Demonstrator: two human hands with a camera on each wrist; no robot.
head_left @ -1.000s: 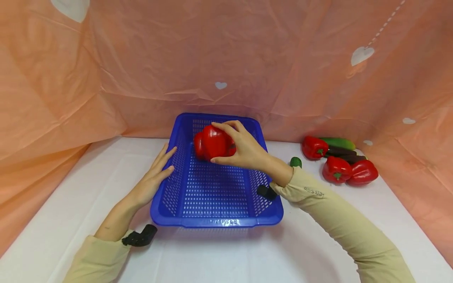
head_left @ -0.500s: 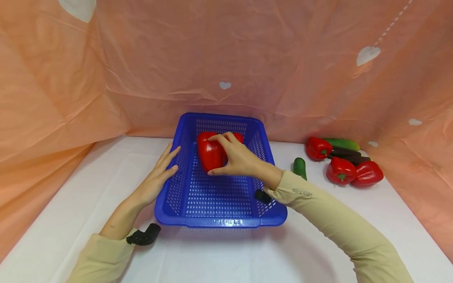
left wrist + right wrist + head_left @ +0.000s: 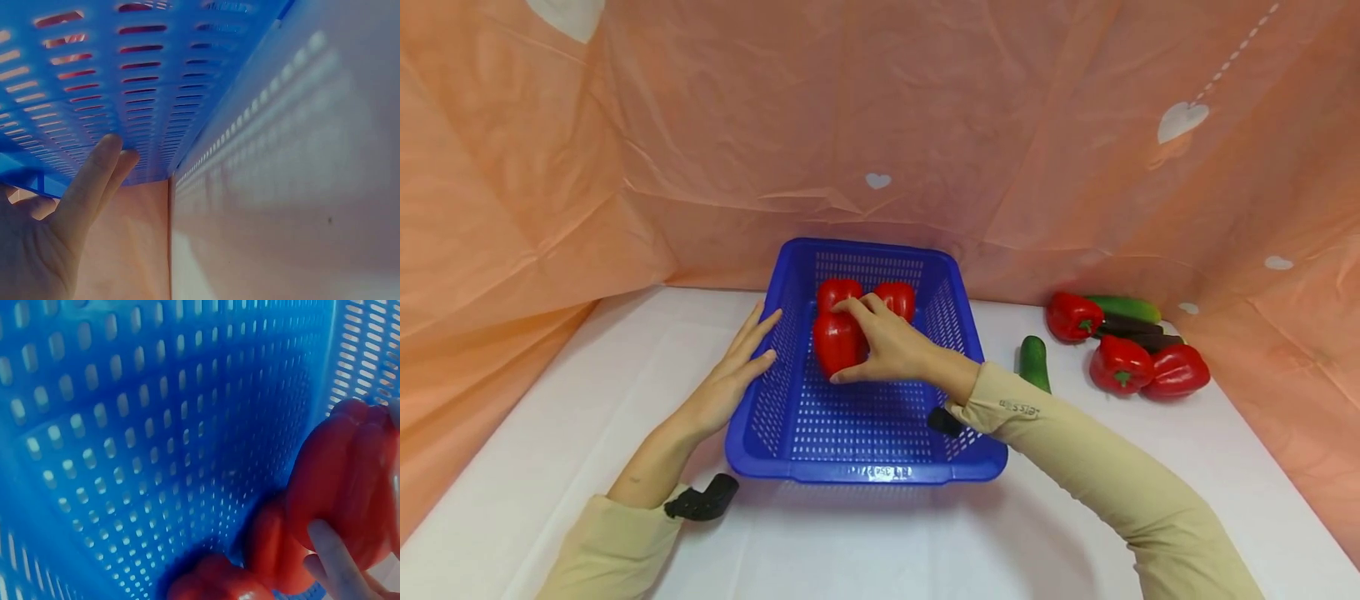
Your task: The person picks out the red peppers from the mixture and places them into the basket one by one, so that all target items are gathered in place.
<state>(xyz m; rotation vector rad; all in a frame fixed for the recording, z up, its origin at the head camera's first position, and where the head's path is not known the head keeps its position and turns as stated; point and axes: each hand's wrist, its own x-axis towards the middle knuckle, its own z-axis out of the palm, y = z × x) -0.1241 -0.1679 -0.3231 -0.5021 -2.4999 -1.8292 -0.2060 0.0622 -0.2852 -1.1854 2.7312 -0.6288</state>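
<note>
1. Head view, middle: the blue basket (image 3: 865, 473) sits on the white desk (image 3: 812, 542). Two red peppers (image 3: 839, 292) already lie in its far part; the right hand (image 3: 891, 340) grips a third pepper (image 3: 835, 343) inside it, not yet let go.
2. Head view, right: three more peppers (image 3: 1121, 364), a long cucumber (image 3: 1127, 308) and dark eggplants (image 3: 1131, 326) remain outside, grouped; a shorter cucumber (image 3: 1033, 363) lies just beside the basket.
3. Head view, left of centre: the left hand (image 3: 727, 377), fingers extended and spread, rests at the basket's side, gripping nothing.
4. Left wrist view, lower left: its straight fingers (image 3: 94, 181) lie against the slotted wall.
5. Right wrist view, right edge: the held pepper; whether it meets the basket floor, I cannot tell.
</note>
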